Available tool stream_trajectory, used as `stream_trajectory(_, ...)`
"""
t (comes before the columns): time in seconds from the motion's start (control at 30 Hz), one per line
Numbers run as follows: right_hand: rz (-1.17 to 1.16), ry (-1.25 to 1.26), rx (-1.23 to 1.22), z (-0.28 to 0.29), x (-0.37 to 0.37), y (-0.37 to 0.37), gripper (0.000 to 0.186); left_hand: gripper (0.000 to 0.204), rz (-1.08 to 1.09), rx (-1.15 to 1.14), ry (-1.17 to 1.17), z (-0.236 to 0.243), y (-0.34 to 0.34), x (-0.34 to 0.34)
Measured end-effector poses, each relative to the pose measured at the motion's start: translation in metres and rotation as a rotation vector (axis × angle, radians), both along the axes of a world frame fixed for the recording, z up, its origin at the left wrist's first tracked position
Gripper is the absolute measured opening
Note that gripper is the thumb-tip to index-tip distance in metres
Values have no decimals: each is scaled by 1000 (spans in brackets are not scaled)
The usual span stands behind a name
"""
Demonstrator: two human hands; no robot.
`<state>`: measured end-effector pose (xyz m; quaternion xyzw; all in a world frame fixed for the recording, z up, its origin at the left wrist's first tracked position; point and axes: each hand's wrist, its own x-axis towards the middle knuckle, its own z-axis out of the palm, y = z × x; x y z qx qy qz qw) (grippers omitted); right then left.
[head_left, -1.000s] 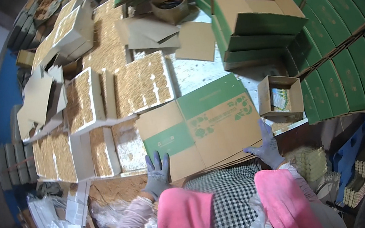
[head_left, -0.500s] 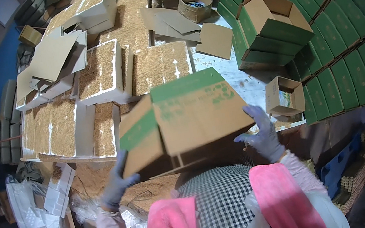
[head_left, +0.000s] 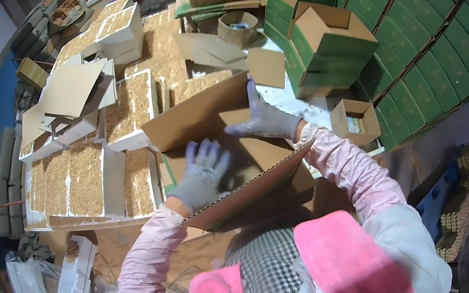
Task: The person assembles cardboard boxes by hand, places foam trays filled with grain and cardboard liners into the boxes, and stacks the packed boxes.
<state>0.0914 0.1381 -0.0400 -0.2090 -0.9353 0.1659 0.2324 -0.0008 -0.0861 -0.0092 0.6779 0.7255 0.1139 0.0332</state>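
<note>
A brown cardboard box (head_left: 198, 117) with green outside print is in front of me, its top flaps spread and its inside showing. My left hand (head_left: 201, 175), in a pale purple-grey glove, reaches over the near flap (head_left: 254, 190) into the opening. Its fingers are spread and slightly blurred. At the right side of the opening is my right hand (head_left: 267, 117), gloved the same way. Its thumb and forefinger stand wide apart against the inner cardboard, near the far flap. Neither hand wraps round anything. The box's bottom is partly hidden by my hands and the flaps.
White foam trays (head_left: 82, 181) filled with tan grain-like material cover the left of the table. Loose cardboard sheets (head_left: 71, 90) lie on them. Open green boxes (head_left: 323, 48) stand at right, before a tall wall of stacked green boxes (head_left: 411, 55). A small open carton (head_left: 356, 123) sits nearby.
The box has turned from its closed printed side to its open top, flaps now spread. Both hands have moved from its outer ends to inside the opening.
</note>
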Motion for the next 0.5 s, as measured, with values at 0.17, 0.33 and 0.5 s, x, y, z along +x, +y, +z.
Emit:
stream_trajectory(0.17,158,-95,-486,24,39,12,79,98,262,202,356,38,24,-13)
stream_trajectory(0.33,192,787,-912,26,99,7,47,51,168,-1,-140,-1,-21,12)
stream_trajectory(0.5,284,76,-38,57,80,-24,57,30,-174,11,-94,9,25,-60)
